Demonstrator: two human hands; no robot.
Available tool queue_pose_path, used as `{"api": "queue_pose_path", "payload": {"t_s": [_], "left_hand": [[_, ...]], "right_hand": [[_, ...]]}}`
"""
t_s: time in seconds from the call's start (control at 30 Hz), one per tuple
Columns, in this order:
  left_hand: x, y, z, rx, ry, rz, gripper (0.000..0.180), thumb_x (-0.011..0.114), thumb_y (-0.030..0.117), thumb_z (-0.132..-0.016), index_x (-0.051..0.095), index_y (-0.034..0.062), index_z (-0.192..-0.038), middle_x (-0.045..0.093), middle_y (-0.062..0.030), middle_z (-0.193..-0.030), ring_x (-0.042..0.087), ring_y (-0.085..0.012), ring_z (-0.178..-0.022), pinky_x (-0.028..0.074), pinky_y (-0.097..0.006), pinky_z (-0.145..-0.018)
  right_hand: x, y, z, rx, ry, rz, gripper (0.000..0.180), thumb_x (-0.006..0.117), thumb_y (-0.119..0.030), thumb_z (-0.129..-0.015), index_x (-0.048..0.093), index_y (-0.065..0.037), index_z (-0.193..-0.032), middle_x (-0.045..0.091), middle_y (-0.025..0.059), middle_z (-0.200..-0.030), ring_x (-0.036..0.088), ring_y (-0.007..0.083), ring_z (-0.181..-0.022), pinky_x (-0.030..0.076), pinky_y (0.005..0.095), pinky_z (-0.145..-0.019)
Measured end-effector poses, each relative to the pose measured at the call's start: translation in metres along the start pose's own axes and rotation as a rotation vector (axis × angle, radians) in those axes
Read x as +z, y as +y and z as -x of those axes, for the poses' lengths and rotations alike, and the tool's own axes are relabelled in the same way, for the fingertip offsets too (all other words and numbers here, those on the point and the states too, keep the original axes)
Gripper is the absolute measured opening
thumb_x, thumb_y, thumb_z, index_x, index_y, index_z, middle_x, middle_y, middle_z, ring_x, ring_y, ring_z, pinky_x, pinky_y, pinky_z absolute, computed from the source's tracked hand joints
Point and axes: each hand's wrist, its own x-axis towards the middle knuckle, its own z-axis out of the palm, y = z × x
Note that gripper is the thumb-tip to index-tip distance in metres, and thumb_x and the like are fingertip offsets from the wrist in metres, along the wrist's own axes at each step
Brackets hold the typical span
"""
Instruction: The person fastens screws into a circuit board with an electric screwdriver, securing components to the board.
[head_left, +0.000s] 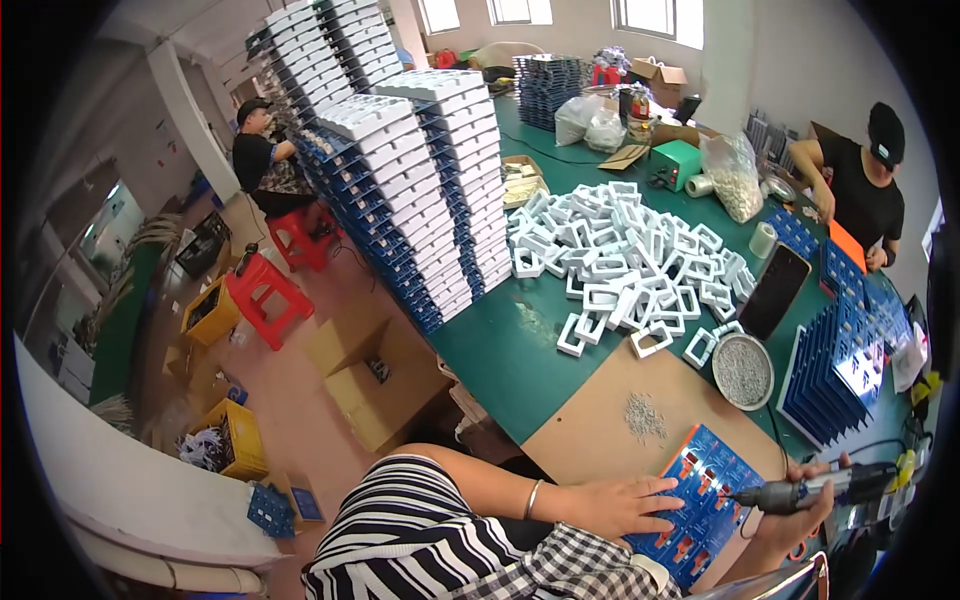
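My left hand [622,503] lies with its fingers spread, fingertips resting on a blue panel [735,462] that carries rows of small red-and-metal parts. In my right hand [812,510] is a dark electric screwdriver [775,497], held nearly level, its bit pointing left at one of the parts on the panel. Whether the bit touches a screw is too small to tell. The panel lies at an angle on a brown cardboard sheet [572,437]. Just beyond it is a small pile of tiny screws [645,417]. A round dish [743,371] full of similar screws stands farther off.
White rectangular frames [630,260] are heaped on the green table [510,370]. Tall stacks of white-and-blue panels [400,190] rise at left. A phone [776,292] and more blue panels [830,375] stand at right. Co-workers [868,190] sit at far right and far left.
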Motion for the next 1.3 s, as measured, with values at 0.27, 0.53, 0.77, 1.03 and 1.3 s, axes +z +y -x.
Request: {"api": "queue_pose_path", "payload": {"t_s": [0.27, 0.53, 0.77, 1.03, 1.3], "left_hand": [[-0.059, -0.085, -0.010, -0.212, 0.153, -0.323, 0.032, 0.071, 0.025, -0.070, 0.065, 0.0086, -0.097, 0.056, -0.0078, -0.097, 0.050, -0.0266, -0.098, 0.041, -0.039, -0.087], [-0.072, -0.111, -0.012, -0.489, -0.051, -0.206, 0.015, 0.072, 0.020, -0.073, 0.065, 0.0152, -0.086, 0.057, -0.0001, -0.084, 0.055, -0.0229, -0.090, 0.043, -0.038, -0.077], [-0.087, -0.109, -0.023, -0.576, -0.224, -0.133, 0.010, 0.068, 0.021, -0.076, 0.063, 0.0135, -0.080, 0.061, -0.0012, -0.082, 0.058, -0.0212, -0.088, 0.043, -0.038, -0.075], [-0.079, -0.113, -0.016, -0.527, 0.065, -0.116, 0.007, 0.066, 0.016, -0.077, 0.063, 0.0092, -0.075, 0.062, -0.0064, -0.073, 0.061, -0.0265, -0.076, 0.046, -0.039, -0.068], [-0.086, -0.113, -0.018, -0.492, 0.045, -0.136, 0.006, 0.066, 0.013, -0.075, 0.062, 0.0078, -0.075, 0.063, -0.0076, -0.074, 0.061, -0.0273, -0.073, 0.047, -0.039, -0.068]], "right_hand": [[-0.001, -0.015, 0.034, 0.018, 0.026, 0.176, 0.053, 0.055, -0.024, -0.087, 0.031, -0.010, -0.133, 0.045, 0.0061, -0.084, 0.050, 0.0155, -0.075, 0.049, 0.0241, -0.070], [-0.001, -0.016, 0.044, 0.066, 0.061, 0.138, 0.051, 0.056, -0.019, -0.088, 0.031, -0.010, -0.132, 0.045, 0.0061, -0.081, 0.051, 0.0152, -0.073, 0.049, 0.0258, -0.072], [-0.010, -0.018, 0.042, -0.054, -0.141, 0.190, 0.029, 0.058, -0.035, -0.080, 0.050, -0.007, -0.083, 0.051, 0.0114, -0.085, 0.052, 0.0272, -0.075, 0.048, 0.0387, -0.065], [-0.035, -0.018, 0.030, 0.076, -0.146, 0.023, 0.024, 0.056, -0.026, -0.084, 0.047, -0.008, -0.096, 0.052, 0.0100, -0.084, 0.053, 0.0230, -0.076, 0.048, 0.0362, -0.072], [-0.013, -0.022, 0.036, 0.021, -0.043, 0.161, 0.055, 0.061, -0.029, -0.090, 0.031, -0.006, -0.130, 0.046, 0.0067, -0.081, 0.051, 0.0144, -0.068, 0.050, 0.0271, -0.070]]}}
